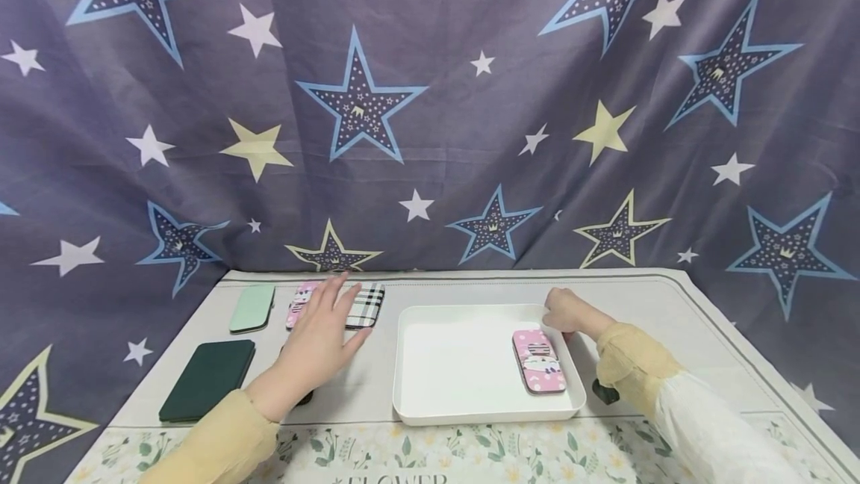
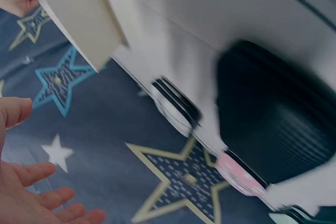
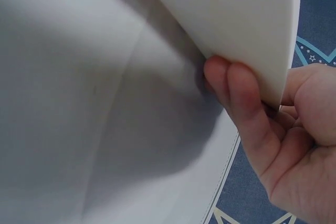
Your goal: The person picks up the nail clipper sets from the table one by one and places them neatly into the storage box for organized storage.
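My right hand grips the right wall of a white rectangular tray, fingers and thumb pinching its rim in the right wrist view. In the tray's right part lies a small pink case with a white cartoon figure. My left hand holds nothing, its fingers spread over the table left of the tray. Behind its fingers lie a black-and-white plaid case and another pink case, partly hidden. A black object, blurred in the left wrist view, is mostly hidden beneath the left forearm in the head view.
To the left, a mint-green case lies behind a larger dark green flat case. A pale mat with a flowered front strip covers the table. Behind it hangs a star-patterned curtain.
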`<state>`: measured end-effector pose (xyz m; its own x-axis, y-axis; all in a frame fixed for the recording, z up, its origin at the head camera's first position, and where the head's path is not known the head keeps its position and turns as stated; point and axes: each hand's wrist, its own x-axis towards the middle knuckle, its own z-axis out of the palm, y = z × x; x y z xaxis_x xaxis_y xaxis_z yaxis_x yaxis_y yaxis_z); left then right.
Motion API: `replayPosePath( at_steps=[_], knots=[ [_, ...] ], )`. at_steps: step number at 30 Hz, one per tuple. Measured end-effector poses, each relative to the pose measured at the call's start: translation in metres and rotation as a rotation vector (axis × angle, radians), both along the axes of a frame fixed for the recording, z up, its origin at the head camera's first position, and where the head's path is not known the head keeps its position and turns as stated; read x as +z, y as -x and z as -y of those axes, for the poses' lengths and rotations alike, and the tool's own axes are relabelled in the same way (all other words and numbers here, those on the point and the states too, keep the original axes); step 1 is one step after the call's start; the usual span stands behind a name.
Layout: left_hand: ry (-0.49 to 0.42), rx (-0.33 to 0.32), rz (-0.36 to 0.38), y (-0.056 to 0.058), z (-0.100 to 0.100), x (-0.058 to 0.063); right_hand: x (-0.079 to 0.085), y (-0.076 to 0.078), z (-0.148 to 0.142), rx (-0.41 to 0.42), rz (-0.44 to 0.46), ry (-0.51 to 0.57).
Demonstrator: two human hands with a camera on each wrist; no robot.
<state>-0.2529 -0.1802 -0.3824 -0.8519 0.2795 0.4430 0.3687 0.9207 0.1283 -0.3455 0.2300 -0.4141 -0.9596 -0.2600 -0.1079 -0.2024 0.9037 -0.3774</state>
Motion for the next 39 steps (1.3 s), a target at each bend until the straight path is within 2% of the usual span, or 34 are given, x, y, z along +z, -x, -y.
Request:
replayPosePath(
  at_steps=[9,20,33,39],
  knots=[
    [-0.021,0.053,-0.041,-0.007,0.042,-0.008,-0.001,-0.001,0.001,0.0,0.004,-0.015],
    [0.015,0.144,0.033,-0.006,0.078,-0.026,-0.002,-0.002,0.001,-0.011,0.021,-0.019],
    [0.054,0.202,0.194,0.0,0.091,-0.04,-0.003,-0.001,0.001,-0.003,-0.012,-0.006],
    [0.09,0.201,0.284,0.007,0.093,-0.047,-0.001,-0.002,0.002,0.003,-0.01,-0.018]
  ],
)
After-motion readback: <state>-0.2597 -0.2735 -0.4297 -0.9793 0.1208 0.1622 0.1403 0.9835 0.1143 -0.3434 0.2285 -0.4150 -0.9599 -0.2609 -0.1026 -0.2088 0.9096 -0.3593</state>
